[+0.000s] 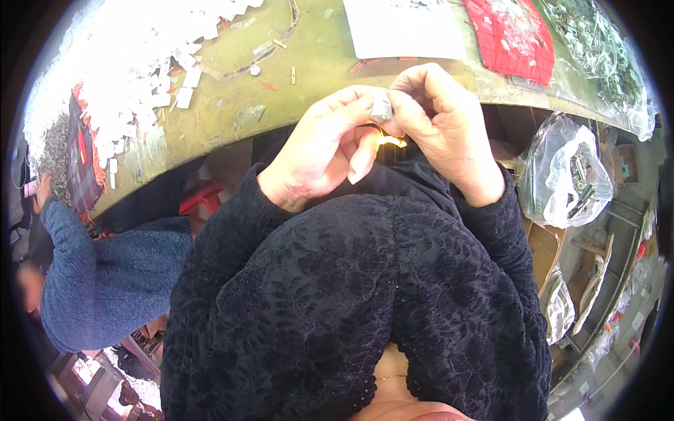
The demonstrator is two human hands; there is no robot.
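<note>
Close to the table's near edge, my two hands meet in front of my body. Between the thumb and forefinger of my left hand (326, 144) is a small white piece (381, 105) with grey marks; its exact kind cannot be made out. My right hand (446, 116) has its fingers curled, and its thumb and fingertips pinch at the right side of the same piece. Just below it, a bright yellow spot (392, 141) shows by my left fingers; whether it is an object or glare is unclear.
A greenish-yellow table (232, 105) holds a heap of white tags (140, 63), a white sheet (404, 28), a red cloth (509, 42) with clear bits, and clear plastic pieces (597, 49). A plastic bag (567, 172) hangs at right. A co-worker in a blue sweater (119, 281) reaches in at left.
</note>
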